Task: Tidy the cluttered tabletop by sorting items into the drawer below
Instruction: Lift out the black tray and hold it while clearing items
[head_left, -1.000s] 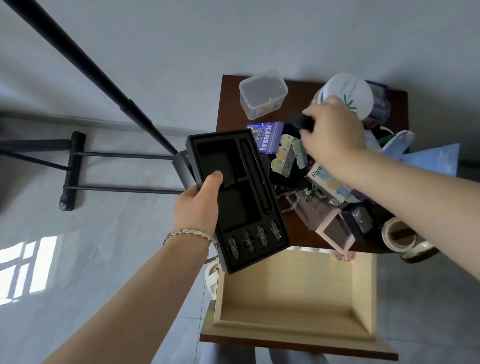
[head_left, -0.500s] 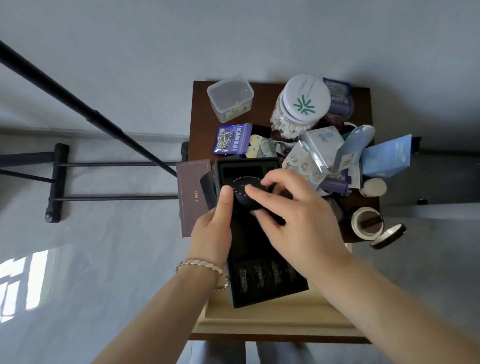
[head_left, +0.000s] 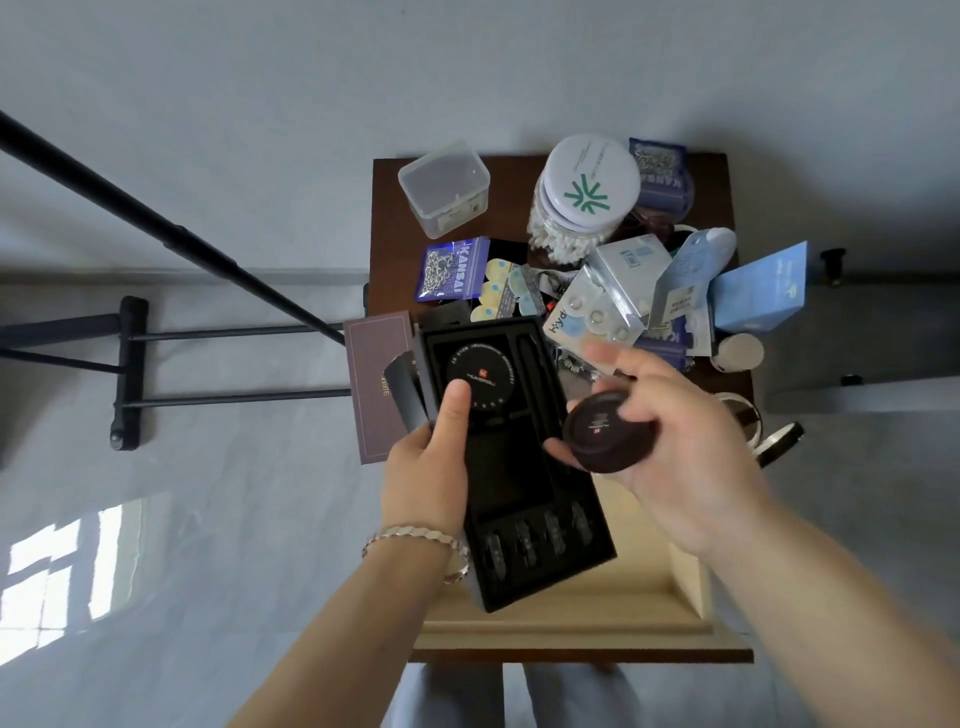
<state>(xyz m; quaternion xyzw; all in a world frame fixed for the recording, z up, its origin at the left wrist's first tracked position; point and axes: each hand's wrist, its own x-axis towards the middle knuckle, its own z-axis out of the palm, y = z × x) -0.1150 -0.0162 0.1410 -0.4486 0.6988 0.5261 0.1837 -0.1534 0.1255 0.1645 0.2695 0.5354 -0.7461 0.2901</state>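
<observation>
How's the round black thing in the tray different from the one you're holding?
The tray disc lies flat under the left hand's thumb; the held disc is tilted in the right hand. The tray disc has a ring of white lettering; the held disc only a small centre mark. Both are round and dark.

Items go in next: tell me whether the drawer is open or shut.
Open: the wooden drawer juts out under the black foam tray, its right wall visible.
</observation>
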